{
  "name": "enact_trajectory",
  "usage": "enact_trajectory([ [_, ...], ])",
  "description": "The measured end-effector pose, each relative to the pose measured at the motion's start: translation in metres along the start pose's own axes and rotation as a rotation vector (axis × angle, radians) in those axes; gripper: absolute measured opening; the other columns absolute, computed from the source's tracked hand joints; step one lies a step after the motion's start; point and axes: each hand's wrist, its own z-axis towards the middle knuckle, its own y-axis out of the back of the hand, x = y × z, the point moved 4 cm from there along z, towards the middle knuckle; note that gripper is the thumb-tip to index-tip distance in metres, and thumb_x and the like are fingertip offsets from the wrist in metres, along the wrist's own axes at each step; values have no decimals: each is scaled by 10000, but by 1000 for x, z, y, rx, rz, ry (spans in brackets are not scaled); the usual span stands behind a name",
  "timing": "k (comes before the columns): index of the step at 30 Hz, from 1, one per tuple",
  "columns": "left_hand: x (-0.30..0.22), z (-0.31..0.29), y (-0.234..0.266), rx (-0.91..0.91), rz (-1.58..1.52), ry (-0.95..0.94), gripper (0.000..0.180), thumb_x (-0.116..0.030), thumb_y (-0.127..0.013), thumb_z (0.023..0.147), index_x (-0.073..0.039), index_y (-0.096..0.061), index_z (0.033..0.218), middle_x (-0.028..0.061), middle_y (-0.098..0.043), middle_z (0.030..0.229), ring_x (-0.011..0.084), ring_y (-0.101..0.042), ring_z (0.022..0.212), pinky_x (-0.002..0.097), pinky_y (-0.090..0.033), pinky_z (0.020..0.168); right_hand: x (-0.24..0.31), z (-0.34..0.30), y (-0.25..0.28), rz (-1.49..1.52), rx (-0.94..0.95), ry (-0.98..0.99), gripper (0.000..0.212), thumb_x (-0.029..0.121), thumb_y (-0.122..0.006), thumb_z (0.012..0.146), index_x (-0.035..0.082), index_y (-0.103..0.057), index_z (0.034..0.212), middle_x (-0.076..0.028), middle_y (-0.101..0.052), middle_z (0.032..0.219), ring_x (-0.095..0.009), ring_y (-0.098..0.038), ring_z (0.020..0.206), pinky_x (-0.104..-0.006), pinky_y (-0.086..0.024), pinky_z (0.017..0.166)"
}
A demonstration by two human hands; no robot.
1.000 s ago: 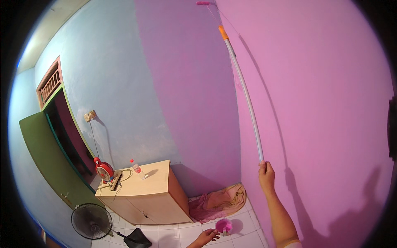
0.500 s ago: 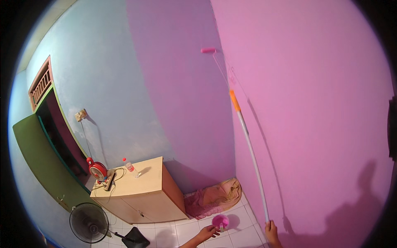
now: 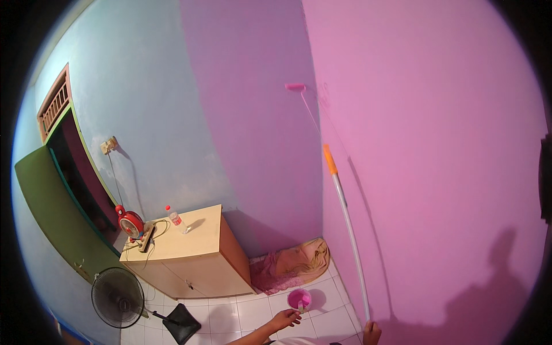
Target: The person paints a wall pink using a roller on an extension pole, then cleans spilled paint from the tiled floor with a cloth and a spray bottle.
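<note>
My right hand (image 3: 372, 332) is closed round the lower end of a long silver pole (image 3: 352, 241) with an orange grip (image 3: 330, 159) at its upper part. From that grip a thin wire frame leads up to a pink paint roller (image 3: 295, 87), which is at the purple wall (image 3: 253, 103) close to the corner. My left hand (image 3: 286, 319) hangs lower left of the pole, fingers loosely apart, nothing visible in them. Just beyond its fingers stands a small bucket (image 3: 291, 299) of pink paint on the floor, with a pale handle-like piece inside.
A crumpled cloth (image 3: 293, 264) lies on the tiles along the wall. Left of it stands a wooden cabinet (image 3: 190, 270) carrying a bottle (image 3: 177, 221), a red fan (image 3: 131, 224) and a power strip (image 3: 147, 238). A black standing fan (image 3: 118, 298) is beside the green door (image 3: 57, 207).
The roller has come down the purple wall, and the pole and my right hand have lowered with it. My view has tilted slightly downward. The left hand stays near the bucket.
</note>
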Motion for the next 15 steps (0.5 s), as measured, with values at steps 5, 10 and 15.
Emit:
enact_trajectory([
  [5, -2, -2, -5, 19, 27, -8, 433, -338, -456, 958, 6, -482, 1220, 124, -614, 1100, 210, -638, 931, 318, -525, 756, 97, 90, 35, 252, -168, 56, 347, 240, -499, 934, -15, -494, 699, -141, -483, 549, -242, -468, 492, -389, -354, 473],
  [10, -3, 11, -14, 50, 12, -32, 428, -372, -467, 948, -29, -494, 1202, 89, -622, 1084, 181, -638, 924, 297, -513, 723, 181, 160, 64, 383, -210, 154, 392, 281, -467, 958, -5, -526, 696, -78, -471, 536, -159, -422, 491, -335, -370, 495],
  [15, -11, 13, -25, 61, 36, -11, 424, -386, -474, 942, -54, -498, 1205, 75, -626, 1077, 166, -639, 908, 289, -509, 701, 250, 187, 92, 476, -185, 172, 398, 302, -472, 954, -3, -522, 702, -88, -459, 527, -165, -428, 481, -345, -360, 485],
])
